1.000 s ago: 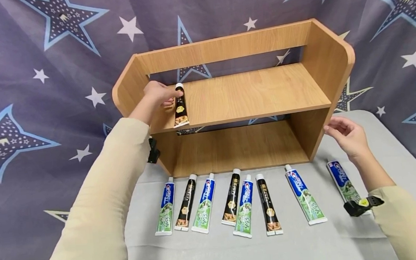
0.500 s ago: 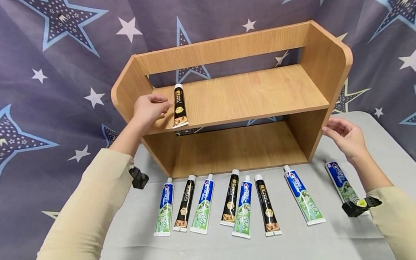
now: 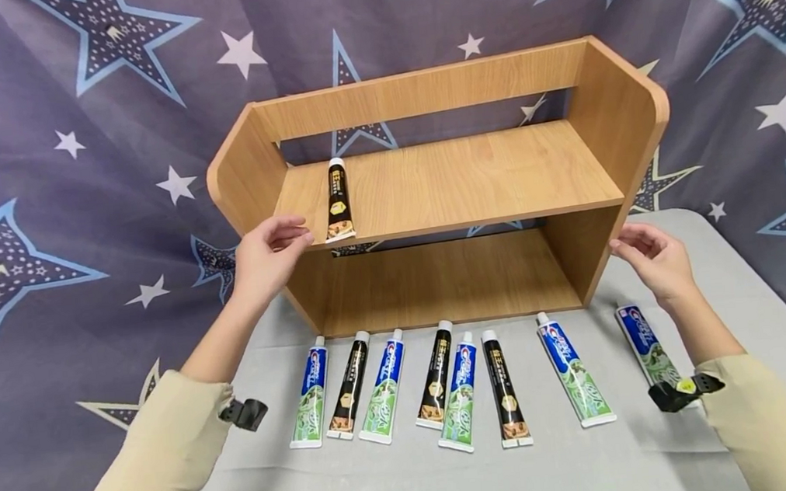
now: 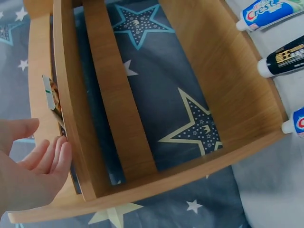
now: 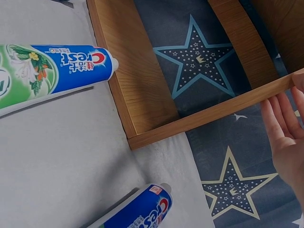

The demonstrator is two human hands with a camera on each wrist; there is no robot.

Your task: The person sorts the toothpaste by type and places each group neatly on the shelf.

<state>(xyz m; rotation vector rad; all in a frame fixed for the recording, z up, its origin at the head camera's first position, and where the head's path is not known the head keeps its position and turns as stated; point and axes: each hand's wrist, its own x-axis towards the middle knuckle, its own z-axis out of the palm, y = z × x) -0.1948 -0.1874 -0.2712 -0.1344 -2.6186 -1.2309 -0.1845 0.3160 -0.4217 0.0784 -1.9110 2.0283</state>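
A black toothpaste tube (image 3: 338, 201) lies on the upper board of a wooden desk shelf (image 3: 471, 180), near its left end, white cap to the back. My left hand (image 3: 269, 258) is off the tube, just left of its crimped end at the shelf's left front edge. Its fingers are loosely bent and hold nothing; in the left wrist view the hand (image 4: 38, 164) shows a gap between thumb and fingers. With my right hand (image 3: 657, 257) I grip the front edge of the right side panel. The right wrist view shows the fingers (image 5: 280, 116) along its outer face.
On the grey-covered table before the shelf lie several tubes in a row: blue-and-green Crest toothpaste (image 3: 576, 370) and black toothpaste (image 3: 507, 387). Another Crest tube (image 3: 647, 344) lies under my right forearm. A star-patterned curtain (image 3: 121, 183) hangs behind.
My left hand has let go of the black toothpaste tube and drawn back to the left and toward me. The tube stays on the upper board. My right hand keeps its place.
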